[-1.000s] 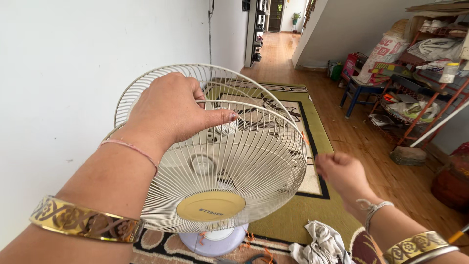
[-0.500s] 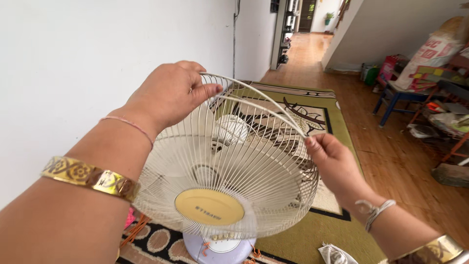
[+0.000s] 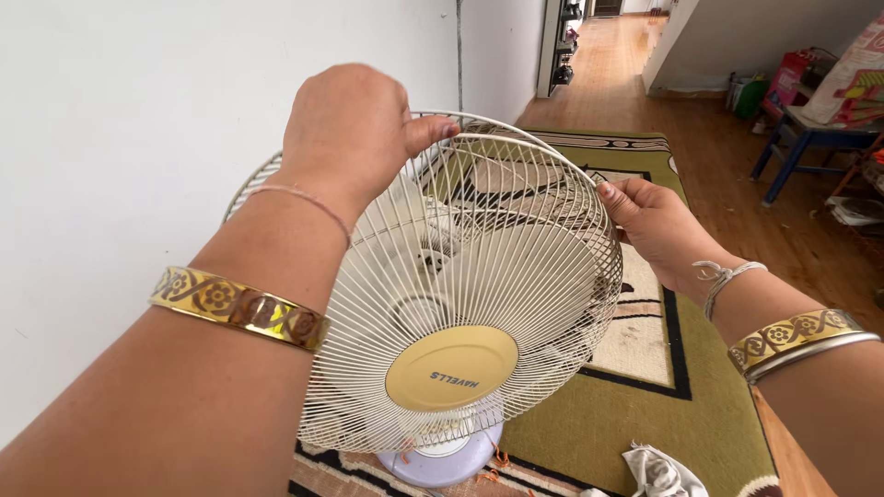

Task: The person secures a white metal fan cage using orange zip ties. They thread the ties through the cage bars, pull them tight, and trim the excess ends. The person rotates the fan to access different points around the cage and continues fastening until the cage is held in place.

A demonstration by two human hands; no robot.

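Observation:
A cream table fan with a round wire cage [image 3: 479, 304] stands in front of me, a gold disc [image 3: 451, 366] at the centre of its front grille. My left hand [image 3: 354, 124] grips the top of the cage rim, thumb over the front wires. My right hand [image 3: 649, 221] holds the right side of the rim. The white blades [image 3: 433, 258] show through the wires. The fan's pale round base [image 3: 442, 460] rests on the rug below.
A white wall [image 3: 138, 138] runs along the left. A green patterned rug [image 3: 663, 387] covers the wooden floor, with a crumpled white cloth [image 3: 658, 471] on it. A blue stool [image 3: 801, 138] and bags stand at the far right. A hallway opens ahead.
My right hand moved up from beside the fan and took hold of the right rim. The left hand stayed on the top. The view came closer to the fan.

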